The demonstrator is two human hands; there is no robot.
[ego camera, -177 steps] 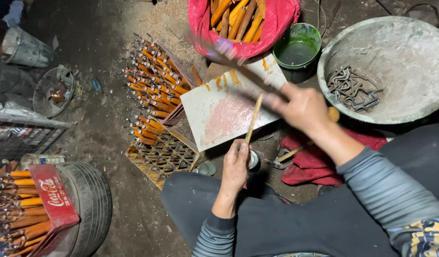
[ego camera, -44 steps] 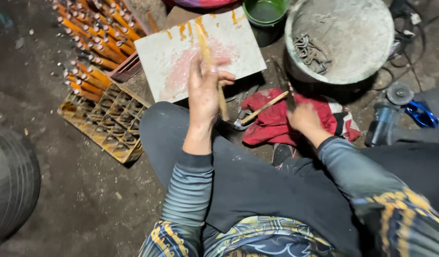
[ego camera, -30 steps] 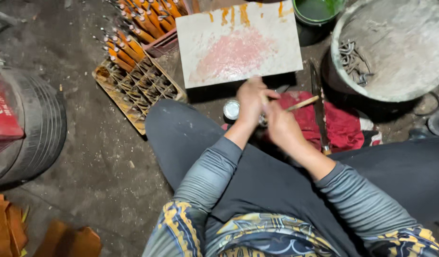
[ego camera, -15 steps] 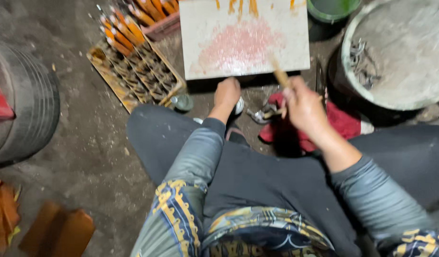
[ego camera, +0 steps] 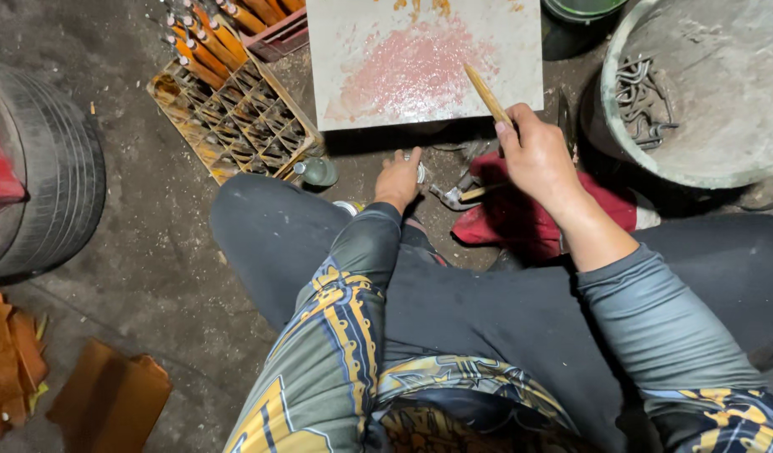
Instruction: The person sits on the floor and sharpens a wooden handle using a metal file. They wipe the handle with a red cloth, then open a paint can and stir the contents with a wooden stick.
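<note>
A dirt floor (ego camera: 143,277) was recorded, with a tyre (ego camera: 51,210) at its left edge, a grey basin (ego camera: 722,109) of bent metal pieces (ego camera: 642,101) at the upper right, a pale slab (ego camera: 420,63) smeared pink at the top, a gridded crate (ego camera: 235,126) of orange sticks beside the slab's left edge, and a red cloth (ego camera: 529,218) under its lower right corner. A thin wooden stick (ego camera: 487,94), judged light, stiff and snappable, best taken near its lower end, was pinched by the right hand (ego camera: 541,159) over the slab's lower right corner. The left hand (ego camera: 399,178) was curled around a small pale object (ego camera: 420,172) on the floor below the slab; how firmly could not be told.
</note>
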